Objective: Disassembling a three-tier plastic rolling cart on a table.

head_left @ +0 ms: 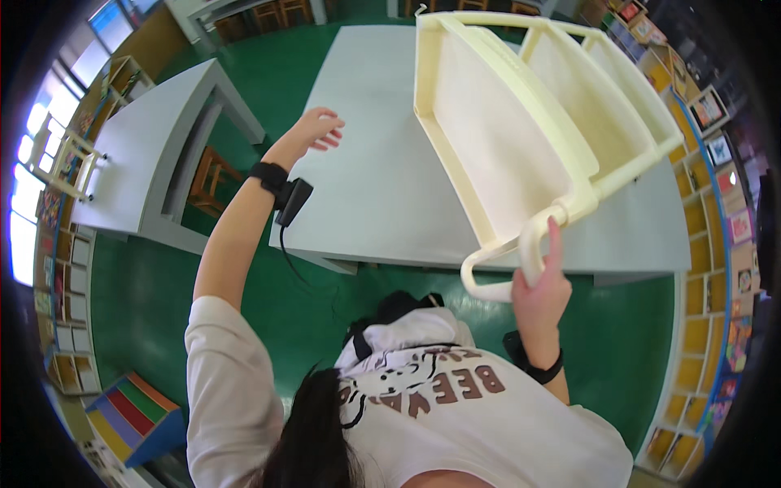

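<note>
A cream plastic tiered storage rack (496, 130) lies tipped over on the grey-white table (366, 171), its open trays facing me. At its near end, a rounded loop handle (531, 248) sticks out past the table's front edge. My right hand (541, 301) is closed around this loop, index finger stretched up along the tube. Over the left part of the table hovers my left hand (313, 130), empty, its fingers loosely bent and apart. It stays well away from the rack.
Left of me stands a second table (154, 138) with a small cream wheeled frame (69, 159) on it and a wooden stool (213, 183) beneath. Low shelves (691, 342) line the right wall. A striped, coloured stand (134, 415) sits at the lower left. A cable (293, 268) hangs from my left wrist device.
</note>
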{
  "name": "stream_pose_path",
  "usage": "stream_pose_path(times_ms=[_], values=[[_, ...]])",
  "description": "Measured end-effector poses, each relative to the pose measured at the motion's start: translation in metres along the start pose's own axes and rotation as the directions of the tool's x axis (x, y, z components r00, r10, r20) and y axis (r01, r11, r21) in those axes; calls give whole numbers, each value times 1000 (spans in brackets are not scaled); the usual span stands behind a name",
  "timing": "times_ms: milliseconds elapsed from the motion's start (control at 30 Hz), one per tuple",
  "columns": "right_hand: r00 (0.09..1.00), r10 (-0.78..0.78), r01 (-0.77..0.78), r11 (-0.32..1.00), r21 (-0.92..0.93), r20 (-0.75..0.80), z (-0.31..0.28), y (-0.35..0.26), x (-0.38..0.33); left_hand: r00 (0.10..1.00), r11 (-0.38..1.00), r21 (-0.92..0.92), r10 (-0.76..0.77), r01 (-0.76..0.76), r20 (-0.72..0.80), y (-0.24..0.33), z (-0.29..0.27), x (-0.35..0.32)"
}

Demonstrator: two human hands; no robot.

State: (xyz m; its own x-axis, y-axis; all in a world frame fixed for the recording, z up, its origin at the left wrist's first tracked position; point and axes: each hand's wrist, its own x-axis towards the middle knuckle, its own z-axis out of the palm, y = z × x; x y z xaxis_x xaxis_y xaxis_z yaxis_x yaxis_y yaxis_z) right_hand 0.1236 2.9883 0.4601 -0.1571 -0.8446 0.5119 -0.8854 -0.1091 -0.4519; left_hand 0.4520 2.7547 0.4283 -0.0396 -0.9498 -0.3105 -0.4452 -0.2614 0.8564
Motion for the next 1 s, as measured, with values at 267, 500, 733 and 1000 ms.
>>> stream_pose_path(times_ms=[267, 500, 733, 1000], values=[[913, 302, -368, 899, -237, -273, -20, 24, -15, 976, 967, 159, 183, -200, 117, 4, 60, 87], [823, 381, -550, 343, -762, -422, -65, 62, -26, 892, 909, 146, 333, -390, 305, 9, 112, 114], [869, 336, -491, 493, -718, -364, -93, 126, -45, 743, 837, -99, 526, -538, 414, -8, 152, 140], [861, 399, -507, 712, -486, -315, -126, 184, -40, 507, 846, -197, 465, -495, 726, 18, 162, 140]])
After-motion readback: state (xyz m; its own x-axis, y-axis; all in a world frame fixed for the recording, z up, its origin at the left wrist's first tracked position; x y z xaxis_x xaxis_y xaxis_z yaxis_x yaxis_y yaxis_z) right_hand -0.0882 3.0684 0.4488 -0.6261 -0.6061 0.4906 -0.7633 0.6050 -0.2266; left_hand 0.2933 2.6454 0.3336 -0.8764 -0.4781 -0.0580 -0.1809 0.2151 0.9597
